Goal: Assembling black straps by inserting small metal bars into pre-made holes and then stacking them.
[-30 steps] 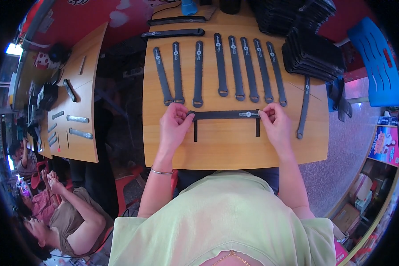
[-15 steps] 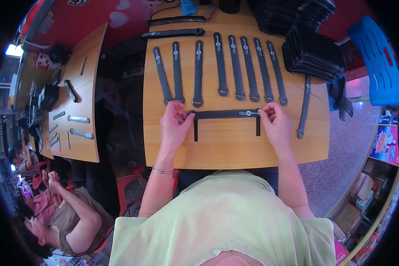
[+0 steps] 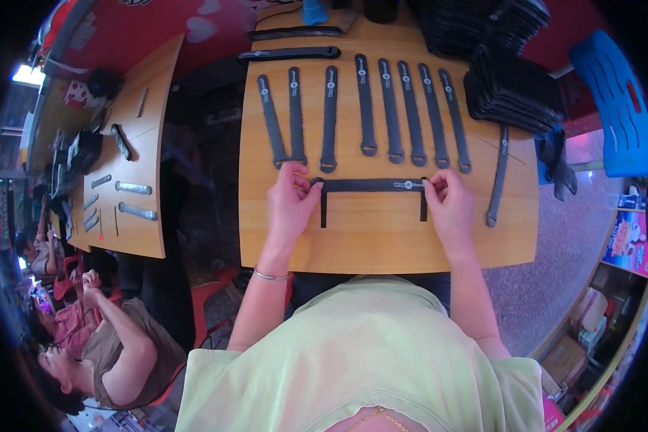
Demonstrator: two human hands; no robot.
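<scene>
A dark grey strap (image 3: 367,185) with pale printing lies crosswise in front of me, level between my hands. My left hand (image 3: 289,205) pinches its left end, and my right hand (image 3: 450,209) pinches the right end, thumbs and fingers closed. From each end a narrow black strip points toward me: the left strip (image 3: 324,209) beside my left thumb, the right strip (image 3: 423,205) beside my right thumb. Just beyond, several similar straps (image 3: 329,119) lie lengthwise in a row, with slotted ends toward me. The tips of my left fingers are close to the nearest slotted ends.
Stacks of black straps (image 3: 515,90) stand at the table's (image 3: 381,248) back right, near a single strap (image 3: 498,176). Strap bundles (image 3: 291,53) lie at the back left. A second table (image 3: 140,230) and seated people (image 3: 126,353) are to the left, a blue plastic panel (image 3: 612,108) to the right.
The whole view has shifted slightly, so the table and straps appear a little further right. Both hands keep their pinch on the strap ends, with little visible movement.
</scene>
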